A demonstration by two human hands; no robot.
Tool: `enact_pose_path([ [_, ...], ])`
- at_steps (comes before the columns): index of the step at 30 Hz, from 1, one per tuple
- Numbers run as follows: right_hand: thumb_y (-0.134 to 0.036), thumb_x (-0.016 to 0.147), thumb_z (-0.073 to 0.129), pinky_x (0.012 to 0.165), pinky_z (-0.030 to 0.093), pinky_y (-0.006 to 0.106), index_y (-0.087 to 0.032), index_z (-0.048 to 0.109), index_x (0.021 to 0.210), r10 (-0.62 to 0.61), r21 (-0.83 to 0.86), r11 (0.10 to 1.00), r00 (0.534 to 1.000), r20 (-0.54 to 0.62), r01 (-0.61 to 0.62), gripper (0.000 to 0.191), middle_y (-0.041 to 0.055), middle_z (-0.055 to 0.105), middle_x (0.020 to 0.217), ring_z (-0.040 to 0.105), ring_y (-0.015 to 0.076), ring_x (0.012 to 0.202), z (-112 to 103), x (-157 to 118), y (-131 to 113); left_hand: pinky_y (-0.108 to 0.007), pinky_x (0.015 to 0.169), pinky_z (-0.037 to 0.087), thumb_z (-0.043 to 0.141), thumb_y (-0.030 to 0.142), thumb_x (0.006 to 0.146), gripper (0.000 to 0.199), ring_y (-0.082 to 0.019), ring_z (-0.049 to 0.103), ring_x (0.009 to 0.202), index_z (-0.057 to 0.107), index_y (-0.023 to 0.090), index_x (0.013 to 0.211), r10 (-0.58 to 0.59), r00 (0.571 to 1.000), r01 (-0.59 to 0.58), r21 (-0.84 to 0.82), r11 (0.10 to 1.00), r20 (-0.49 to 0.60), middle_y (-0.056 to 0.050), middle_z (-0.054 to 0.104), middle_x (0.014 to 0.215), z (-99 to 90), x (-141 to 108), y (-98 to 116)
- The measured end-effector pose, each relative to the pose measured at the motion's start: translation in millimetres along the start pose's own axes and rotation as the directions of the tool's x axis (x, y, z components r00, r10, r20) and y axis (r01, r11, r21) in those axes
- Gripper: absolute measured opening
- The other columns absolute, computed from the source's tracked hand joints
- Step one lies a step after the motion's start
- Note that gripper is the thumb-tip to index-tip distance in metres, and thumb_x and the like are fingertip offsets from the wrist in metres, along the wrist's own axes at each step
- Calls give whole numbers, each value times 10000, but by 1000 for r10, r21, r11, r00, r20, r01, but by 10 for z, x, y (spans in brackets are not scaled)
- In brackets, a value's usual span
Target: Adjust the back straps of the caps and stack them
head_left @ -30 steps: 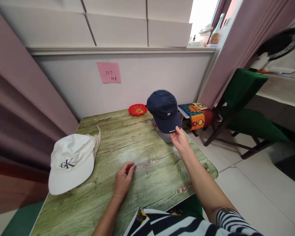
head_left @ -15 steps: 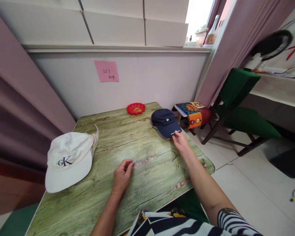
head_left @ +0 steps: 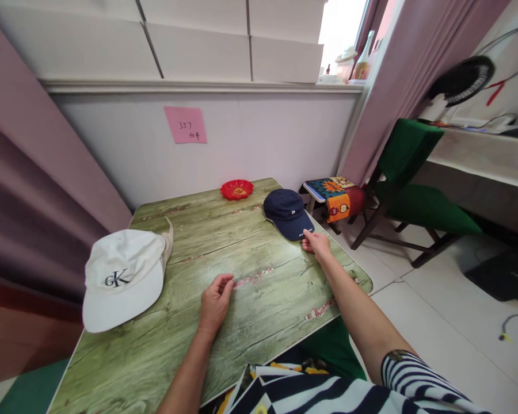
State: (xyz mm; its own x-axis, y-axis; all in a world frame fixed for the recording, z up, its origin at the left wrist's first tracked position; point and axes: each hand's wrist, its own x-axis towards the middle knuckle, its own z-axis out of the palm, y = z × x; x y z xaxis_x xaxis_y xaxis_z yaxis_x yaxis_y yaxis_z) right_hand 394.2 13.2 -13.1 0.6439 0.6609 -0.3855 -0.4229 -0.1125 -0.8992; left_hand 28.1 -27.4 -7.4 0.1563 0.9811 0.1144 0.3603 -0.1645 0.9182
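Observation:
A navy blue baseball cap (head_left: pixel 285 210) rests at the table's right edge, its brim toward me. My right hand (head_left: pixel 317 244) is at that brim: one fingertip touches its front edge, while the other fingers are bent and show just outside it, with a gap between. To the left lies a white cap (head_left: pixel 123 276) with a black "CK" mark, its brim facing me and a strap trailing behind. My left hand (head_left: pixel 216 302) rests on the wood-patterned table (head_left: pixel 259 310), fingers loosely bent, thumb apart from them, holding nothing.
A red flower-shaped dish (head_left: pixel 237 190) stands near the table's back edge. Beyond the right edge are a stool with a patterned cloth (head_left: pixel 339 198) and a green chair (head_left: pixel 410 152). A pink note (head_left: pixel 185 125) hangs on the wall behind.
The navy cap's brim has come down flatter on the table. My right hand's fingers have loosened and drawn slightly out from the brim. My left hand has hardly moved; the view has shifted a little.

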Motion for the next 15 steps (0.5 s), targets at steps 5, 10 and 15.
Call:
enact_pose_path([
  [5,-300,768,787,318,470,150,-139,594,694,66,-48,997,998,-2,-66,262,63,665,518,620,129,404,28,43,-22,-309,735,522,584,444,838,291,-206,692,768,643,195,977,9,1000,-9,-8,1000,-2,-32,726,815,-1,-6,8],
  [10,-177,815,738,367,490,101,-149,553,705,102,45,994,994,-40,-100,218,12,647,537,622,88,435,160,45,-33,-302,718,517,583,430,839,267,-204,691,754,642,199,958,9,1000,-9,-20,1000,-5,-27,723,800,-3,-22,20],
  [15,-172,814,741,496,589,134,-160,535,741,66,134,989,995,-74,-55,218,-20,633,558,663,99,506,228,-74,16,-299,712,504,582,404,845,238,-194,675,737,640,197,947,17,1000,-17,-16,1000,-17,-24,712,785,12,-47,23],
])
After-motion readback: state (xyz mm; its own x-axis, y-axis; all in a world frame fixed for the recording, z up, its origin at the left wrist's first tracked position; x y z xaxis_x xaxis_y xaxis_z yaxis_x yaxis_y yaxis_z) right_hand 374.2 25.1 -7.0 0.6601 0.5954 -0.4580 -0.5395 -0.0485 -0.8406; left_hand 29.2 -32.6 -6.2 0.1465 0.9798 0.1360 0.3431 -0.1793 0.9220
